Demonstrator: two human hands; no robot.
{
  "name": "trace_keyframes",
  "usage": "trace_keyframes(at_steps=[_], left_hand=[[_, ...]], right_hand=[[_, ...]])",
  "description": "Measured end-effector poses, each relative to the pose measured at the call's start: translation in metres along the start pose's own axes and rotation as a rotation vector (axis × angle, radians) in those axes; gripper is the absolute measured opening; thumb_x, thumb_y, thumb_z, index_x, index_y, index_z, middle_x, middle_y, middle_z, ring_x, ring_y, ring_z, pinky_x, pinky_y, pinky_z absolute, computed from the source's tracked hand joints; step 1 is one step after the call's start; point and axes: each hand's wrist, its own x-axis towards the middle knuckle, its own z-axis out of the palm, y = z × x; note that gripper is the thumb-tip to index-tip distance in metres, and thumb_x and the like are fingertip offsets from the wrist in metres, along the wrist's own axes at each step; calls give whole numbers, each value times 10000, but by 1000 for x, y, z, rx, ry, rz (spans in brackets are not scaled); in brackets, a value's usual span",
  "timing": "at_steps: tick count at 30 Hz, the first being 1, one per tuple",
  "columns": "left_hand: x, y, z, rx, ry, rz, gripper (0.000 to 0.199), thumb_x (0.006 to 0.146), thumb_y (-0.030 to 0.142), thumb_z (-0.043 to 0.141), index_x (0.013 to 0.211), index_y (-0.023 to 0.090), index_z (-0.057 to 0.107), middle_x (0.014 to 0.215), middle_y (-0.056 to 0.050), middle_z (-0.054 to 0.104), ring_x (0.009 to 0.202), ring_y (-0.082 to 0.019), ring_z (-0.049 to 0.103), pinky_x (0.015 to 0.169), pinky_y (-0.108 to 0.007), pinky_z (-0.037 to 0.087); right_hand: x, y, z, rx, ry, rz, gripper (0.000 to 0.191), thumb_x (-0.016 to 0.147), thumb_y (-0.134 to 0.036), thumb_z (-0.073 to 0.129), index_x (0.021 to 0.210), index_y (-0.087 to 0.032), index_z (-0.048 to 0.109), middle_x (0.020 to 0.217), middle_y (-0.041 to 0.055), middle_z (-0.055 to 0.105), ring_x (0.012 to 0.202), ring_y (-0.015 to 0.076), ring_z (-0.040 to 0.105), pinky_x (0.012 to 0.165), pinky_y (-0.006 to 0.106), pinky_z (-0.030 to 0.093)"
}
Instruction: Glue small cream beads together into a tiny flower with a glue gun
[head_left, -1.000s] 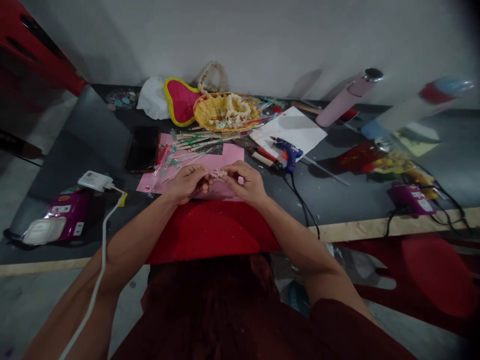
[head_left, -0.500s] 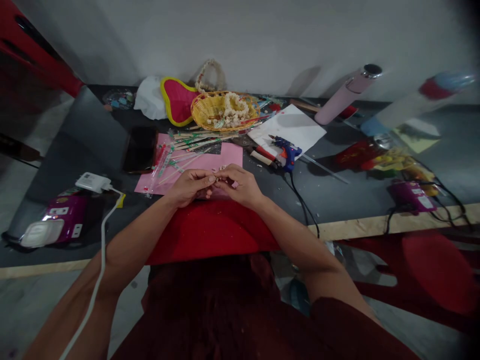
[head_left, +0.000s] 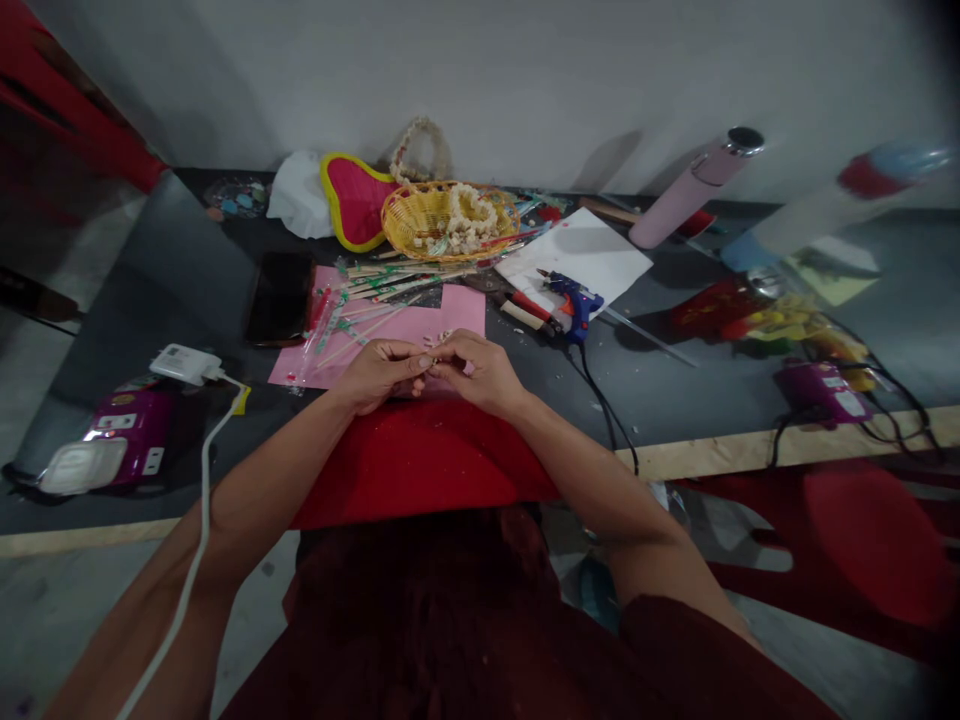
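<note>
My left hand [head_left: 386, 375] and my right hand [head_left: 480, 372] meet at the fingertips over the near edge of a pink sheet [head_left: 463, 308]. Both are closed in a pinch around something tiny between them, too small to make out. Small pale pieces [head_left: 437, 341] lie on the sheet just beyond my fingers. Below my hands a red surface [head_left: 427, 465] carries a few specks. Wooden sticks with green and red bits [head_left: 382, 285] lie behind my left hand.
A yellow basket [head_left: 420, 243] holds pale beaded loops. Pliers [head_left: 525, 308] and a blue glue gun [head_left: 581, 308] lie to the right, a phone [head_left: 281, 300] to the left. A white cable [head_left: 206, 480] crosses my left forearm. A pink flask [head_left: 694, 190] stands behind.
My fingertips have shifted very slightly, and a little more of the small pale pieces shows behind them. Both hands remain pinched together.
</note>
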Motion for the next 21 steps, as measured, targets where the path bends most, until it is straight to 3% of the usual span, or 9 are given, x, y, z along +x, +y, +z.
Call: trace_keyframes(at_steps=[9, 14, 17, 21], left_hand=[[2, -1, -1, 8, 0, -8, 283, 641, 344, 760, 810, 125, 699, 581, -13, 611, 466, -64, 531, 469, -173, 427], [3, 1, 1, -27, 28, 26, 292, 643, 346, 758, 812, 117, 692, 648, -31, 648, 468, -53, 531, 457, -162, 413], [3, 2, 1, -79, 51, 78, 259, 665, 323, 746, 804, 111, 693, 750, -68, 685, 475, -46, 522, 452, -165, 412], [4, 4, -2, -137, 52, 127, 216, 702, 297, 718, 801, 107, 694, 777, -78, 694, 490, -44, 513, 465, -166, 431]], right_hand=[[0, 6, -1, -68, -32, -54, 181, 849, -306, 568, 982, -195, 621, 816, 32, 592, 766, 126, 562, 720, 257, 478], [1, 5, -7, -132, -44, -42, 405, 826, -364, 594, 1191, -207, 517, 882, 30, 600, 689, 108, 535, 667, 248, 477], [4, 12, -25, -215, 86, 15, 336, 847, -329, 555, 1159, -209, 530, 888, 33, 609, 662, 102, 527, 643, 244, 467], [2, 38, -74, -496, 435, 205, 173, 871, -275, 478, 977, -198, 592, 895, 56, 617, 777, 145, 558, 740, 298, 456]])
